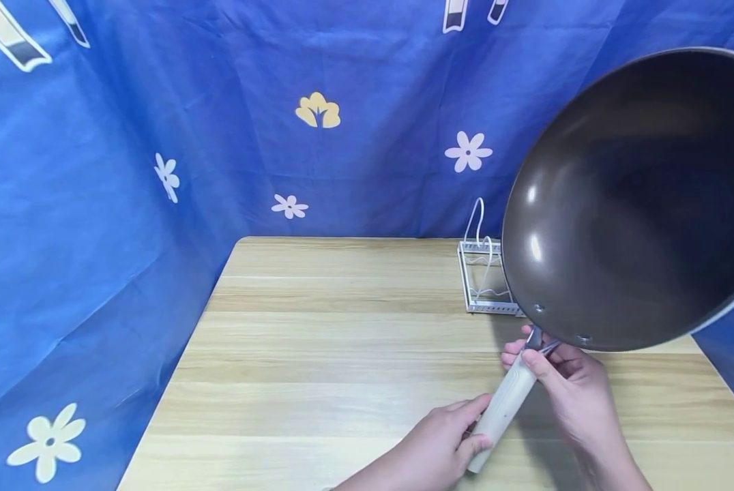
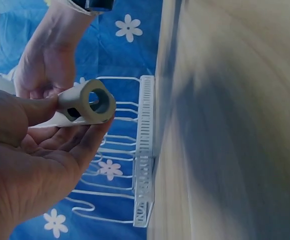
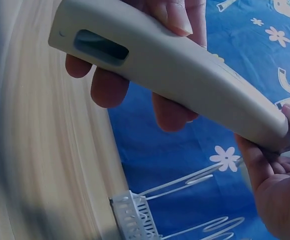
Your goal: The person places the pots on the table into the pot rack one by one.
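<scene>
A large wok (image 1: 637, 204) with a dark inner surface and two rivets is raised on the right of the head view, tilted so its inside faces me. Its pale beige handle (image 1: 505, 412) slants down to the left. My left hand (image 1: 434, 440) grips the handle's lower end, thumb on one side and fingers on the other. Close to the wok, my right hand (image 1: 578, 389) holds the upper end of the handle, thumb lying along it. The left wrist view shows the hollow round handle end (image 2: 102, 102); a slot in the handle (image 3: 102, 47) appears in the right wrist view.
Behind the wok, a white wire rack (image 1: 496, 308) stands at the back right of the wooden table (image 1: 318, 341), partly hidden by the wok. A blue cloth (image 1: 367, 136) with flower prints hangs behind the table and along its left side.
</scene>
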`<action>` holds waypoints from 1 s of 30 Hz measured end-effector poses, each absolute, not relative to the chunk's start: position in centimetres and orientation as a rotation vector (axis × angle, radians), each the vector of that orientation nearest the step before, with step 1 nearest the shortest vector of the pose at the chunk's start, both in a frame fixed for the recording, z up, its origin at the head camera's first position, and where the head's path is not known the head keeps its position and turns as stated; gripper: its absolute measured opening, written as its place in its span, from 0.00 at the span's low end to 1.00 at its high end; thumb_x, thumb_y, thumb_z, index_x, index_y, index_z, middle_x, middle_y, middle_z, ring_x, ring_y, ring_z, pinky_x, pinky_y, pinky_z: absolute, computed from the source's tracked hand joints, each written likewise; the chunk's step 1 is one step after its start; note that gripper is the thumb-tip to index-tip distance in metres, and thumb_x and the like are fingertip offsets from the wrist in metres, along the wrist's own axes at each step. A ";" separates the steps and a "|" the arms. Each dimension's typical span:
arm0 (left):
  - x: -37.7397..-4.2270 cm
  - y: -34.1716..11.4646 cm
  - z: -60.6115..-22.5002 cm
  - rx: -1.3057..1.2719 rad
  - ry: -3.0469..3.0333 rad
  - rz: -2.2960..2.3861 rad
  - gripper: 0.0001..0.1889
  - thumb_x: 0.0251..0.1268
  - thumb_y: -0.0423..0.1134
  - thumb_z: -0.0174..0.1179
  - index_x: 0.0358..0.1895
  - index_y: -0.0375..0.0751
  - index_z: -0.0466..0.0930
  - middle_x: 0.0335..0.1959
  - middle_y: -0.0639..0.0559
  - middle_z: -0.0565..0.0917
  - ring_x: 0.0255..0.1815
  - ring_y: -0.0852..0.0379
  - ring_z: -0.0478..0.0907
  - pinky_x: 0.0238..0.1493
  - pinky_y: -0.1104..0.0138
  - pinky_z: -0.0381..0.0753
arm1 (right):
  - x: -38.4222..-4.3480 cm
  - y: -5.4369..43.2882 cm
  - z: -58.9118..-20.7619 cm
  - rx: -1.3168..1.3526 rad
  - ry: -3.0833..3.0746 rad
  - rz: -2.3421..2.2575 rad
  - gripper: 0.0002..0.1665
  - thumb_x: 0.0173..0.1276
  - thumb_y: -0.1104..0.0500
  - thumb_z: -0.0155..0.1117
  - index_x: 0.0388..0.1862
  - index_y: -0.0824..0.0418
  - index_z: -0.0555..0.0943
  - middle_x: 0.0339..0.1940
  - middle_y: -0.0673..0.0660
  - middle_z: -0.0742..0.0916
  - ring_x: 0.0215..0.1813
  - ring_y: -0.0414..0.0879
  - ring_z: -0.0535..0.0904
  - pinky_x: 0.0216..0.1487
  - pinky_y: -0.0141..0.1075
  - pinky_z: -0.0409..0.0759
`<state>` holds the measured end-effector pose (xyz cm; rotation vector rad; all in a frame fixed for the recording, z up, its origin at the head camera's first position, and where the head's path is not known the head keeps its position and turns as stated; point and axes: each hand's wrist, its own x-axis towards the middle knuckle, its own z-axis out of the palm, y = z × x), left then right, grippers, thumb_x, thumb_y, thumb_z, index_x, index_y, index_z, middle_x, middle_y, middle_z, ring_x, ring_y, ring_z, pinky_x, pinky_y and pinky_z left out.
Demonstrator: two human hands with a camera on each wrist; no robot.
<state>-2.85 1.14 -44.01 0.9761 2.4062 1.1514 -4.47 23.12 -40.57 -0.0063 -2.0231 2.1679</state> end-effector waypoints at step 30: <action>-3.8 1.6 -46.1 0.953 2.221 1.136 0.35 0.88 0.46 0.48 0.86 0.30 0.53 0.76 0.44 0.74 0.73 0.63 0.76 0.71 0.72 0.82 | -7.4 22.4 -42.2 -0.156 -2.336 2.024 0.27 0.79 0.63 0.69 0.66 0.82 0.76 0.36 0.42 0.95 0.39 0.38 0.93 0.48 0.29 0.92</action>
